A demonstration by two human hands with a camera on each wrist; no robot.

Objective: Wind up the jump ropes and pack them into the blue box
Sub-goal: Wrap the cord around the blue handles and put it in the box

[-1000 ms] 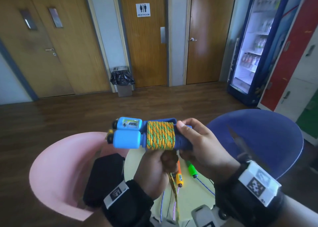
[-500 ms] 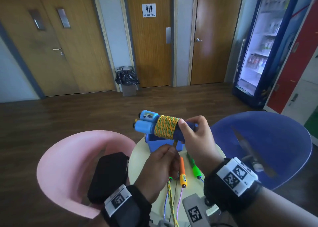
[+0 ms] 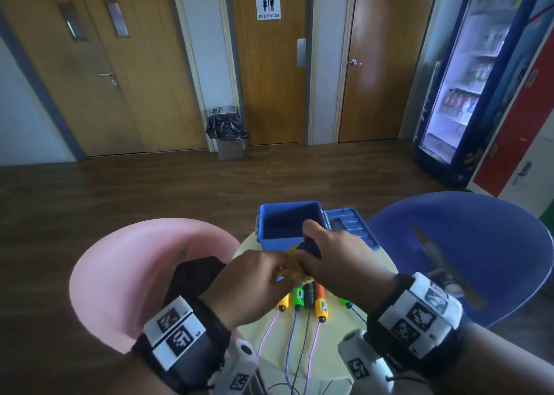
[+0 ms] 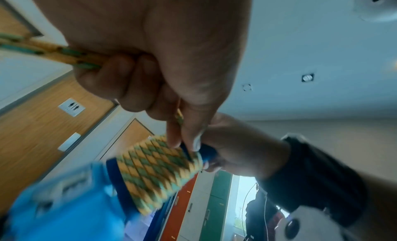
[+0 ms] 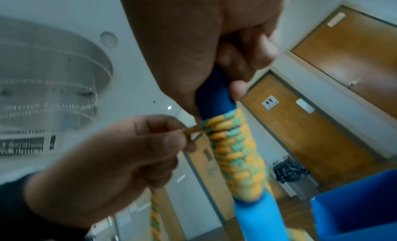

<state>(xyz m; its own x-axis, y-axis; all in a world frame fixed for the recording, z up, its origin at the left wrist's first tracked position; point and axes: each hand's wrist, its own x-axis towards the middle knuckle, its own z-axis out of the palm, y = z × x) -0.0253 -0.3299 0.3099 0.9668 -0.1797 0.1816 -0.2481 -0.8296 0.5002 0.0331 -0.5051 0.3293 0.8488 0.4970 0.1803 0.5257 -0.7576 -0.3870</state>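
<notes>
Head view: right hand [image 3: 335, 253] grips blue handles [image 5: 217, 95]; left hand [image 3: 254, 283] fingers [image 4: 171, 134] pinch yellow-green rope [image 4: 159, 170], blue box [image 3: 289, 223] at 12 o'clock.

Woven yellow-green braided rope [image 4: 159, 173] round smooth blue foam-like handles [image 5: 255, 215]; glossy blue plastic box [image 3: 278, 238]; wooden doors [image 3: 269, 79].

The setting is a common area or break space in an office-type building. Indicators: a wooden door carrying a RESTROOM sign [image 3: 268, 7], further wooden doors [image 3: 373, 59] along the same wall, a lined waste bin [image 3: 228, 135] between them, a lit glass-front drinks cooler [image 3: 467, 74], red, white and green lockers [image 3: 521, 142], dark wood-pattern flooring [image 3: 120, 190], and pink [image 3: 120, 268] and blue [image 3: 479, 244] plastic chairs at a small round table [image 3: 368, 274].
</notes>
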